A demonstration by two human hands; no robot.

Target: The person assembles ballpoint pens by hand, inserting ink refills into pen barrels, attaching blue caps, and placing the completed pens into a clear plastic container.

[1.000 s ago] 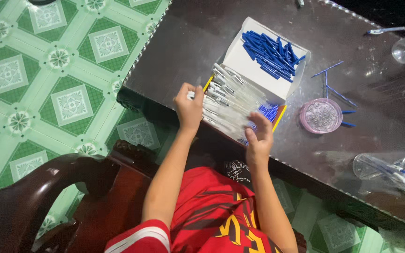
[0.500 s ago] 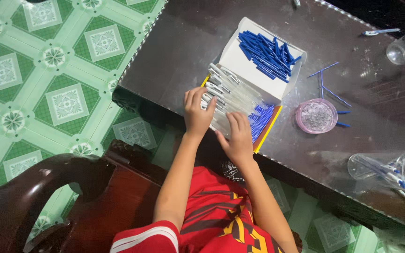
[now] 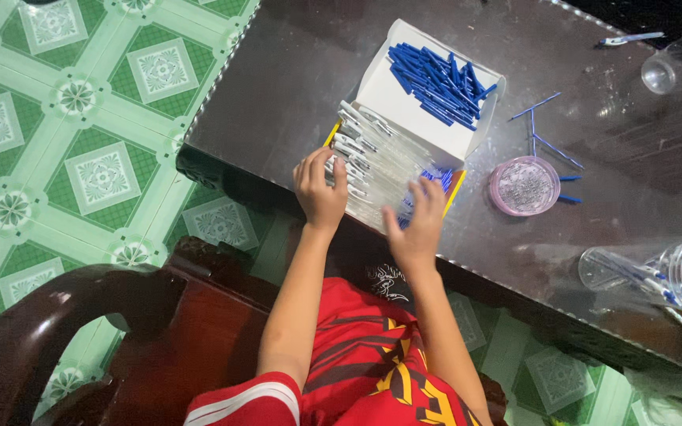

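Observation:
A stack of clear pen barrels (image 3: pixel 380 158) lies in a yellow-edged tray at the near edge of the dark table (image 3: pixel 294 71). My left hand (image 3: pixel 320 189) rests on the left end of the stack, fingers curled over the pens. My right hand (image 3: pixel 420 225) lies on the right end, fingers spread over the barrels and their blue tips. Just behind the stack stands a white box (image 3: pixel 404 102) filled with blue pen refills (image 3: pixel 439 83).
A round pink dish (image 3: pixel 524 185) with small parts sits right of the tray, loose blue refills (image 3: pixel 546 142) beside it. Clear plastic jars (image 3: pixel 656 272) lie at the right edge, and a glass (image 3: pixel 660 75) stands far right. A dark wooden chair (image 3: pixel 104 315) stands below on green tiled floor.
Both hands have shifted along the pen stack: the left stays on the left end, the right moved in to the middle, then back out toward the right end.

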